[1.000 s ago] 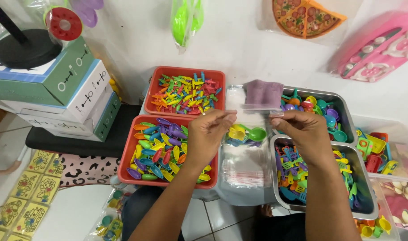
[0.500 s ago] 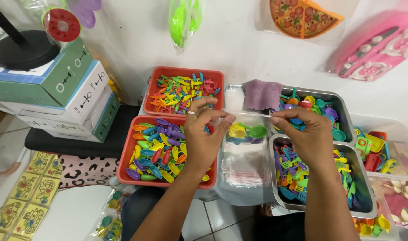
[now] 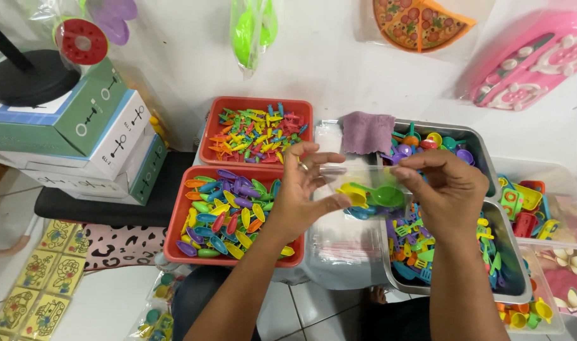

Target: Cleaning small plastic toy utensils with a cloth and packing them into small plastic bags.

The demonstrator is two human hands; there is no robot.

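Both hands meet over the gap between the red trays and the steel trays, holding a small clear plastic bag (image 3: 367, 189) that contains a green toy spoon (image 3: 382, 194), a yellow piece and some blue pieces. The right hand (image 3: 443, 192) pinches the bag's upper right edge with narrow, closed fingers. The left hand (image 3: 301, 192) has its fingers spread wide against the bag's left side, thumb under it and index finger along its top. The bag hangs just right of the near red tray (image 3: 178, 237) of boat-shaped pieces and over the left rim of the near steel tray (image 3: 522, 278); below it lies a stack of empty clear bags (image 3: 345, 243). A purple cloth (image 3: 368, 131) rests just beyond the bag, on the far steel tray (image 3: 481, 142). Open room is tight, with tray rims close on either side. Half a second ago the bag was stretched flat and higher between two pinching hands; now it sits lower, bulging, with the left fingers opened.
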